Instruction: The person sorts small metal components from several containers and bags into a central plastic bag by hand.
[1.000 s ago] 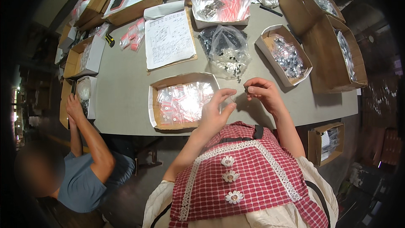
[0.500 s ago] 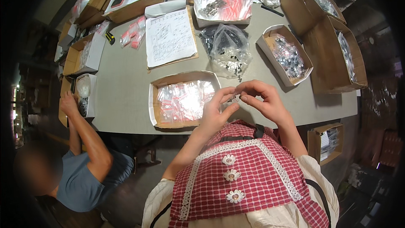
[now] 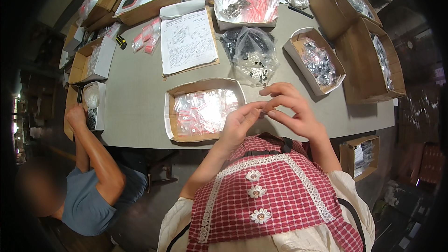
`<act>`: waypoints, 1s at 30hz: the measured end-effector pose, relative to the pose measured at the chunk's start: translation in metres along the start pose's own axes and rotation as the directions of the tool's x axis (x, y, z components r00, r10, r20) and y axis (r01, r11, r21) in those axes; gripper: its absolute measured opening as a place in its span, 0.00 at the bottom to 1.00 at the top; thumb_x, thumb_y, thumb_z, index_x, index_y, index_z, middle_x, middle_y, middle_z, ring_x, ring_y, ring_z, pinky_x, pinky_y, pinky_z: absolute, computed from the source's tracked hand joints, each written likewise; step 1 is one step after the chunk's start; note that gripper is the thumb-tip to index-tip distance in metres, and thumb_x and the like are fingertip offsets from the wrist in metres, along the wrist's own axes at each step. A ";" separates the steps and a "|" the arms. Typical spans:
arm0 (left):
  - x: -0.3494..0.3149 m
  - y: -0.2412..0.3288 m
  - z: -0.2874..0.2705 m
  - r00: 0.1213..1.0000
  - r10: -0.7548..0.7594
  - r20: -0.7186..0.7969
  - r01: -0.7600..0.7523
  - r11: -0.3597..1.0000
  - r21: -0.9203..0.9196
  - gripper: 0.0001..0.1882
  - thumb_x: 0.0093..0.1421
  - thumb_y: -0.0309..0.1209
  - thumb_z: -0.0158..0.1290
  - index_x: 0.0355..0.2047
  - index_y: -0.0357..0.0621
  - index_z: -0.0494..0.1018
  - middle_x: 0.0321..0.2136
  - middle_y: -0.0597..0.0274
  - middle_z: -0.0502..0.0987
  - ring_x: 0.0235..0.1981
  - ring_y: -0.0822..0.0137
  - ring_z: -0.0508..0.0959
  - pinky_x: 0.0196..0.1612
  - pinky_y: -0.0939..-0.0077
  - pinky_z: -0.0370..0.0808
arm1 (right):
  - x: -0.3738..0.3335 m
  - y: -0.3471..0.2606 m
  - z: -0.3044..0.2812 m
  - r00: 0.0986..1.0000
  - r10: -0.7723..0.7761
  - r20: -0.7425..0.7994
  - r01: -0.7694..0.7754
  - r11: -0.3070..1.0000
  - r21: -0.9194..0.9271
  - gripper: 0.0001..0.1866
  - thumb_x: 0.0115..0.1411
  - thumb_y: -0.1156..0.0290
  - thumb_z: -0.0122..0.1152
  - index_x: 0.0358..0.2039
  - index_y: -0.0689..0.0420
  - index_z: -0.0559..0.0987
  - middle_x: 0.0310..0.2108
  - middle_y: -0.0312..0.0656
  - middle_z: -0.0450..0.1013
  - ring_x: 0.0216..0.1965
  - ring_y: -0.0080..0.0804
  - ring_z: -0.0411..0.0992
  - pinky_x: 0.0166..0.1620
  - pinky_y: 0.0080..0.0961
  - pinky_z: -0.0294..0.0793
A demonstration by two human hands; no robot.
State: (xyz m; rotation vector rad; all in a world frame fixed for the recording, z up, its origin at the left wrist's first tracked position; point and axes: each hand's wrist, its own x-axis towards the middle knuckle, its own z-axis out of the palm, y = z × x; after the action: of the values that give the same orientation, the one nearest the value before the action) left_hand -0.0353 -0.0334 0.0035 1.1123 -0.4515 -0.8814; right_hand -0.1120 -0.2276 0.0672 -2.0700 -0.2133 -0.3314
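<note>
Fingertips of both hands meet above the near edge of the grey table point(image 3: 133, 102), with one small item point(image 3: 263, 112) caught between them. Left hand point(image 3: 239, 122): thumb and forefinger pressed together on the item from the left. Right hand point(image 3: 296, 114): thumb and forefinger closed on it from the right, the other fingers raised and spread. Item orientation: mostly covered by the fingers and too small in view; long axis and pointing direction cannot be read. Position: in front of the checked apron point(image 3: 228, 196), just right of a shallow cardboard box point(image 3: 200, 137) whose long axis runs left to right. Box contents: small clear bags point(image 3: 198, 114) with red edges, lying at mixed angles. Beyond the hands, a larger clear bag point(image 3: 254, 58) with small dark parts inside; its loose upper part points away from the wearer. To the right, a narrow open box point(image 3: 301, 65), long axis slanting from far left to near right. Farther left, a written sheet point(image 3: 189, 42), long axis running away from the wearer. At far left, a co-worker's hand point(image 3: 77, 117) at another box.
</note>
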 end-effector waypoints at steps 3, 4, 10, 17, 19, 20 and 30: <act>0.004 -0.001 -0.005 0.994 0.011 -0.110 -0.011 1.000 0.004 0.19 0.75 0.37 0.44 0.53 0.32 0.74 0.47 0.55 0.81 0.49 0.70 0.79 0.53 0.75 0.72 | -0.005 -0.005 -0.016 0.961 0.262 0.089 -0.262 0.752 0.605 0.07 0.58 0.74 0.65 0.37 0.59 0.81 0.46 0.46 0.78 0.47 0.46 0.75 0.54 0.36 0.72; 0.006 -0.003 -0.008 0.989 0.006 -0.150 -0.007 1.000 -0.006 0.20 0.75 0.37 0.43 0.52 0.32 0.74 0.48 0.55 0.81 0.48 0.70 0.79 0.53 0.75 0.73 | -0.004 0.000 -0.014 0.965 0.261 0.024 -0.252 0.898 0.361 0.07 0.59 0.74 0.65 0.38 0.60 0.81 0.45 0.45 0.78 0.47 0.44 0.75 0.53 0.35 0.72; 0.005 0.003 -0.005 0.957 0.076 -0.280 -0.011 0.974 0.225 0.14 0.73 0.31 0.47 0.49 0.34 0.75 0.45 0.57 0.81 0.46 0.72 0.79 0.46 0.81 0.73 | -0.011 0.011 -0.011 0.927 0.375 -0.019 -0.352 0.887 0.298 0.07 0.65 0.74 0.61 0.38 0.65 0.79 0.35 0.40 0.79 0.39 0.23 0.76 0.44 0.27 0.76; 0.005 0.015 0.007 0.991 -0.045 -0.129 0.058 0.994 0.095 0.10 0.69 0.32 0.52 0.41 0.38 0.76 0.32 0.61 0.81 0.29 0.80 0.76 0.28 0.86 0.70 | -0.007 0.007 0.003 0.834 0.521 0.182 -0.538 0.697 0.474 0.07 0.64 0.75 0.62 0.41 0.63 0.78 0.29 0.33 0.76 0.30 0.17 0.74 0.35 0.18 0.74; 0.005 0.018 0.007 0.988 -0.091 -0.128 0.107 0.987 0.121 0.08 0.68 0.32 0.53 0.38 0.39 0.76 0.27 0.63 0.80 0.25 0.81 0.75 0.26 0.86 0.68 | -0.008 0.010 0.007 0.821 0.526 0.220 -0.557 0.657 0.507 0.08 0.64 0.75 0.62 0.42 0.62 0.77 0.29 0.31 0.75 0.30 0.16 0.72 0.35 0.18 0.73; 0.005 0.019 0.007 0.985 -0.106 -0.138 0.125 0.983 0.135 0.07 0.68 0.31 0.53 0.37 0.39 0.75 0.26 0.65 0.79 0.24 0.81 0.74 0.25 0.87 0.67 | -0.008 0.011 0.008 0.814 0.525 0.247 -0.570 0.644 0.510 0.08 0.64 0.74 0.62 0.42 0.62 0.77 0.29 0.31 0.75 0.30 0.16 0.72 0.35 0.17 0.73; 0.004 0.009 0.003 0.968 -0.181 -0.173 0.208 0.966 0.153 0.07 0.66 0.31 0.55 0.33 0.41 0.75 0.22 0.69 0.77 0.20 0.83 0.69 0.24 0.89 0.62 | -0.008 0.037 0.016 0.698 0.489 0.523 -0.715 0.444 0.540 0.09 0.67 0.65 0.60 0.36 0.59 0.78 0.28 0.33 0.75 0.23 0.20 0.73 0.25 0.19 0.74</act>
State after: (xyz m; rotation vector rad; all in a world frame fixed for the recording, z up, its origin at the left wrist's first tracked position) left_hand -0.0314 -0.0363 0.0128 1.3914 -0.2932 -0.9304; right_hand -0.1065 -0.2319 0.0267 -1.2442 0.2337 0.4817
